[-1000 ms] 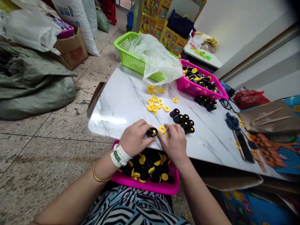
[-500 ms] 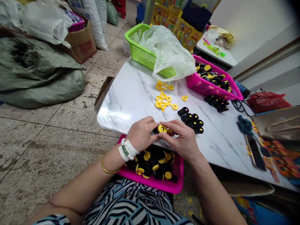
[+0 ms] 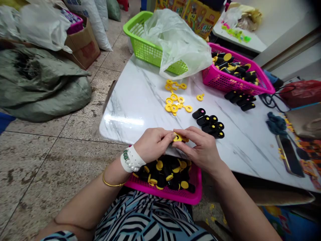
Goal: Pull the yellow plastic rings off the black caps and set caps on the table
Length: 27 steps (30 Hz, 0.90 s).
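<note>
Both hands meet at the near edge of the white marble table (image 3: 140,100). My left hand (image 3: 153,144) is closed round a black cylinder, mostly hidden by its fingers. My right hand (image 3: 200,147) pinches a yellow ring cap (image 3: 178,137) against the end of that cylinder. On my lap sits a pink basket (image 3: 175,195) with several black cylinders with yellow caps. Loose yellow rings (image 3: 174,102) lie further back on the table. A short row of black cylinders (image 3: 210,125) lies just right of my hands.
A green basket (image 3: 145,50) with a clear plastic bag (image 3: 178,43) stands at the table's back. Beside it is a second pink basket (image 3: 238,83) of black and yellow parts. A phone (image 3: 289,155) and teal cloth (image 3: 276,124) lie right. Sacks (image 3: 45,90) and a carton (image 3: 82,43) rest on the floor, left.
My right hand has picked the yellow ring up off the table and brought it onto the black cylinder in my left hand. The view has shifted slightly nearer the table.
</note>
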Each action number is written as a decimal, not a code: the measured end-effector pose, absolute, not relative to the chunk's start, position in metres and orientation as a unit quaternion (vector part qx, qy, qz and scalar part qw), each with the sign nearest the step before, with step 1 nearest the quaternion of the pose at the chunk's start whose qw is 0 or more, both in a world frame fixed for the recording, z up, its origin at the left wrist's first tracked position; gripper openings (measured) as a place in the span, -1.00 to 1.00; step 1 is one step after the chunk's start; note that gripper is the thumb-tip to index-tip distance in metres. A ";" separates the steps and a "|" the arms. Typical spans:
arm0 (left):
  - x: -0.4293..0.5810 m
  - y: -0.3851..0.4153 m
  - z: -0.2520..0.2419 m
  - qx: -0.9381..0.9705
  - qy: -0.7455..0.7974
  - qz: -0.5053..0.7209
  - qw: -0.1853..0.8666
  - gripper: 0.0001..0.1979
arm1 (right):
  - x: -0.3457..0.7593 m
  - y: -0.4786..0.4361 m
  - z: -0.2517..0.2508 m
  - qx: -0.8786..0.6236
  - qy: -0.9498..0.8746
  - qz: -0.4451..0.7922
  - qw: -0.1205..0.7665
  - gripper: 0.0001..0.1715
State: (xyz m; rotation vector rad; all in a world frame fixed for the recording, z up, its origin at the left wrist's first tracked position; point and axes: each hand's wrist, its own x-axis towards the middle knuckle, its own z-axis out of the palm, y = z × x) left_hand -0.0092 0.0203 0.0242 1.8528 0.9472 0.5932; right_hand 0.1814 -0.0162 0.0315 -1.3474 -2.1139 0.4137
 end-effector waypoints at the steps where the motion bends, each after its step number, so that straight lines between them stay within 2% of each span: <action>1: -0.010 0.020 0.023 0.768 0.371 0.237 0.465 -0.68 | 0.183 -0.016 0.030 -0.509 -0.792 0.161 0.295 -0.67; 3: -0.013 0.020 0.022 0.791 0.342 0.225 0.455 -0.75 | 0.186 -0.016 0.029 -0.509 -0.789 0.175 0.295 -0.66; 5: -0.013 0.019 0.021 0.802 0.337 0.214 0.444 -0.73 | 0.188 -0.015 0.028 -0.504 -0.790 0.187 0.296 -0.65; 12: 0.002 0.007 0.014 0.799 0.412 0.256 0.356 -0.70 | 0.184 -0.020 0.034 -0.500 -0.801 0.151 0.292 -0.69; 19: 0.000 0.006 0.013 0.801 0.425 0.247 0.342 -0.73 | 0.180 -0.023 0.037 -0.511 -0.796 0.160 0.281 -0.71; 21: -0.004 0.008 0.016 0.793 0.414 0.244 0.375 -0.75 | 0.180 -0.022 0.038 -0.514 -0.792 0.169 0.284 -0.71; 25: -0.010 0.014 0.027 0.699 0.364 0.179 0.588 -0.74 | 0.180 -0.021 0.038 -0.514 -0.792 0.177 0.279 -0.71; 27: -0.009 0.016 0.029 0.645 0.358 0.160 0.656 -0.69 | 0.181 -0.021 0.035 -0.513 -0.792 0.179 0.278 -0.71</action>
